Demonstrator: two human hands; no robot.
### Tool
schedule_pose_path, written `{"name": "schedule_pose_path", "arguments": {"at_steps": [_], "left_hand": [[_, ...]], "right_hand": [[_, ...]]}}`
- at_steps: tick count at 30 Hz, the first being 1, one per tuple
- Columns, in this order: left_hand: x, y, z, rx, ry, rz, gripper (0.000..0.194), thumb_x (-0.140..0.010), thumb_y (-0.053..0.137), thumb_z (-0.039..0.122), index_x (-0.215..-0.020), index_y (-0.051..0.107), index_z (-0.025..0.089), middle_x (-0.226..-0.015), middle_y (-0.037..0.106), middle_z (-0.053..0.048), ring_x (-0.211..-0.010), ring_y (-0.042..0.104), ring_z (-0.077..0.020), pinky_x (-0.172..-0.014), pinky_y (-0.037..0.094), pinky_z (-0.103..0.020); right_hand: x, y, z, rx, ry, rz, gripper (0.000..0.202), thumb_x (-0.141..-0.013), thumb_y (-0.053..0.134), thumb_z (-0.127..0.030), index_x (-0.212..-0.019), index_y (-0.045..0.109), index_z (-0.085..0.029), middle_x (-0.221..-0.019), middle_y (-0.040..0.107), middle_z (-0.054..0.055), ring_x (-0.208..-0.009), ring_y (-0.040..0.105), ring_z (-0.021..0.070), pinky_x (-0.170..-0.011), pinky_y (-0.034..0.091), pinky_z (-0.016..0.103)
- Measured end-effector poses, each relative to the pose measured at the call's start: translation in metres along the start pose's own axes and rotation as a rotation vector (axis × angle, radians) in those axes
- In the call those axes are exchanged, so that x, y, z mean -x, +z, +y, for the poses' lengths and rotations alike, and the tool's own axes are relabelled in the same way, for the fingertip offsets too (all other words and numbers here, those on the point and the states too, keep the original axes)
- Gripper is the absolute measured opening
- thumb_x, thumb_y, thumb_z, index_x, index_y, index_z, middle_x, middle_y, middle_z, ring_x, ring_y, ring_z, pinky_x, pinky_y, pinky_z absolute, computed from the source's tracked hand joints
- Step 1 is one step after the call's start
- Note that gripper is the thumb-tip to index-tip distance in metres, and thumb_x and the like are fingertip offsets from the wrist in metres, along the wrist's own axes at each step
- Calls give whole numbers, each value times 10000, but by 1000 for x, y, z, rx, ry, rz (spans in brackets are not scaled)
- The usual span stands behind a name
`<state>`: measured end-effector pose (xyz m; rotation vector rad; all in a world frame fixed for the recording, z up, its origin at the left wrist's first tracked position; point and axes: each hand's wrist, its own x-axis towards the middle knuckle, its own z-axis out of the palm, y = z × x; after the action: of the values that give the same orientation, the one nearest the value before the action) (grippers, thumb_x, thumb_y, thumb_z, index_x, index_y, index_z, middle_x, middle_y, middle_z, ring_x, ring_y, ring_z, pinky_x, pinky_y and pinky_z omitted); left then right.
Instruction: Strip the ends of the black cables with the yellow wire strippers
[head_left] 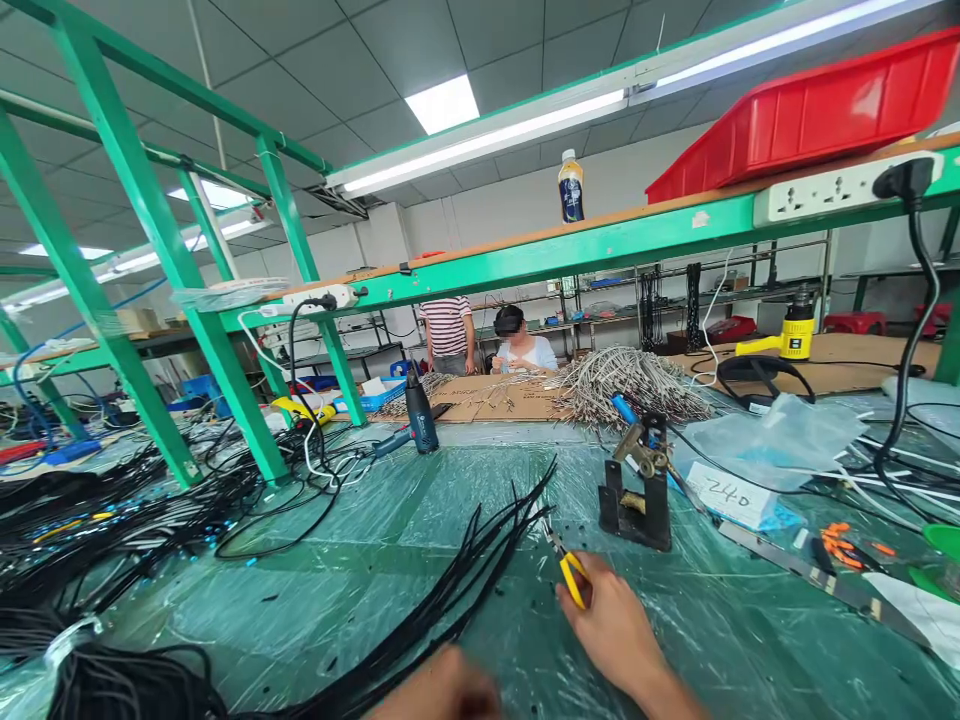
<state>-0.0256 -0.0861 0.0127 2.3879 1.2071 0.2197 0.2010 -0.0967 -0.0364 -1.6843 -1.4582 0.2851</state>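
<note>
Head view: gripping yellow pliers [568, 573] in right fingers [600, 576], probably to keep the tips near the black wires [427, 618], ahead and leftward; with left fingers [466, 682] blurred, cannot tell their hold.

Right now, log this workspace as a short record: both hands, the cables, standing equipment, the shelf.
right hand: holds yellow-handled pliers, tips near the cable ends
left hand: blurred, beside the black cables; grip unclear
cable position: loose ends fanned out, pointing away from the person
standing equipment: heat gun, nozzle up; black metal stand, beyond the right hand
shelf: bottle, left of a red tray
</note>
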Motion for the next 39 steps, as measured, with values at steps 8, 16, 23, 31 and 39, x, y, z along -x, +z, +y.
{"name": "schedule_pose_path", "arguments": {"at_steps": [8, 16, 23, 31, 39], "left_hand": [[-81, -16, -37, -321, -216, 261, 188, -883, 465, 148, -905, 652, 132, -949, 685, -109, -846, 658, -223, -721, 461, -307], [-100, -7, -59, -483, -444, 309, 231, -946, 467, 259, -1070, 582, 102, -1080, 642, -108, -832, 656, -192, -764, 528, -383], [-93, -30, -70, -370, -544, 299, 210, -903, 554, 308, -906, 637, 115, -914, 681, -63, -882, 648, -210, -849, 492, -437], [-97, -46, -31, 237, -306, 253, 261, -903, 430, 361, -915, 571, 142, -574, 516, 41, -468, 520, -127, -467, 434, -245], [-107, -26, 23, 745, -2, 219, 572, -770, 493, 662, -949, 616, 132, -511, 319, 92, -424, 249, -73, -400, 180, -198]], "right_hand": [[-1, -2, -5, 2, 13, 2, 163, -829, 478, -246, -940, 593, -215, -760, 655, 22, -669, 628, 194, -615, 426, 275], [-4, 2, -1, -7, 81, -41, 188, -789, 515, -214, -967, 577, -214, -749, 646, 13, -646, 598, 183, -592, 386, 262], [-3, 0, -4, -26, 95, -59, 179, -797, 504, -217, -963, 570, -226, -754, 641, 7, -659, 594, 191, -614, 377, 278], [-2, 1, -3, -28, 75, -60, 187, -801, 494, -213, -973, 566, -219, -764, 637, 15, -673, 595, 205, -628, 387, 294], [-7, 3, -3, -1, 64, -25, 250, -773, 498, -164, -1010, 568, -199, -830, 654, 43, -731, 631, 207, -648, 434, 287]]}}
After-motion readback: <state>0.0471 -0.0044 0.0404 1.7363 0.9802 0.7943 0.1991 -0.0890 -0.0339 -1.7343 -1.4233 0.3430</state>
